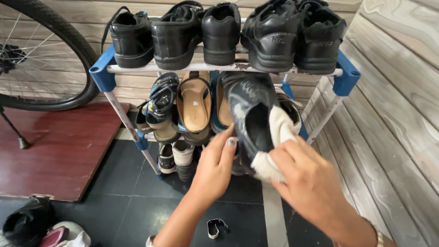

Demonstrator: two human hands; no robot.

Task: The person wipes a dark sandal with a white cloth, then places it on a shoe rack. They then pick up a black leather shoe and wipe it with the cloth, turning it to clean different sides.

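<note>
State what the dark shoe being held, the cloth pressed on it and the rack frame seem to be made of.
Dark shoe: probably leather or synthetic leather, with a dull sheen.
Cloth: soft off-white fabric, folds show.
Rack frame: white tubes, possibly metal, with blue plastic-looking joints.

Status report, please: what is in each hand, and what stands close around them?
Left hand grips black shoe. Right hand presses white cloth on it. Shoe rack right behind.
</note>
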